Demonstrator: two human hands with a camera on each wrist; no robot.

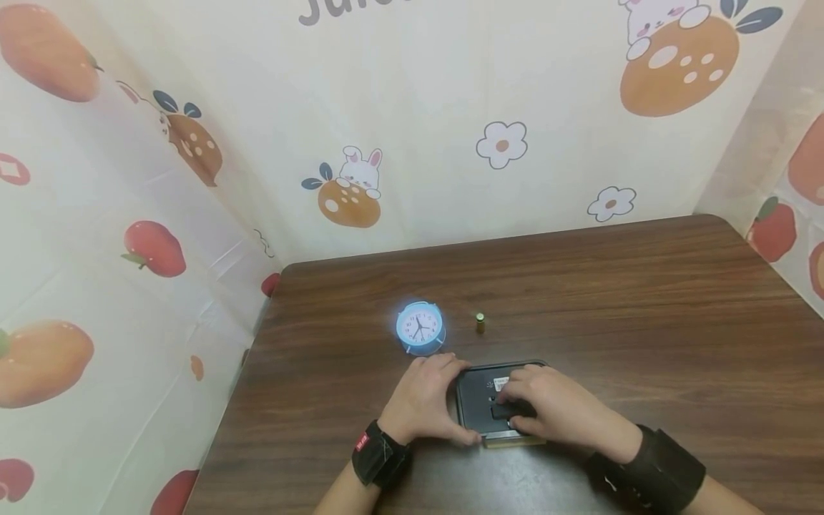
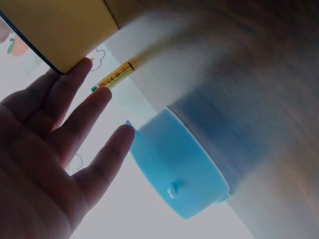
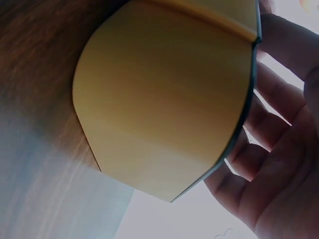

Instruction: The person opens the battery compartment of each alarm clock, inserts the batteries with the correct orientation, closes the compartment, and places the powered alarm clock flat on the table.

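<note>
A box-shaped device (image 1: 475,400) with a black back and yellow sides lies back up on the table. My left hand (image 1: 426,400) grips its left end, thumb at the near corner and a finger at the far corner. In the left wrist view, the other fingers (image 2: 79,124) extend beside the yellow side. My right hand (image 1: 553,404) reaches over the right part, thumb and forefinger pinching at a small dark battery cover (image 1: 502,412) that they partly hide. In the right wrist view, the yellow side (image 3: 159,94) hides some fingertips.
A light blue twin-bell-style alarm clock (image 1: 421,327) stands just beyond my left hand. A small battery (image 1: 480,323) with a green top stands upright behind the device. The brown wooden table (image 1: 611,307) meets a fruit-printed curtain (image 1: 438,186) at the back.
</note>
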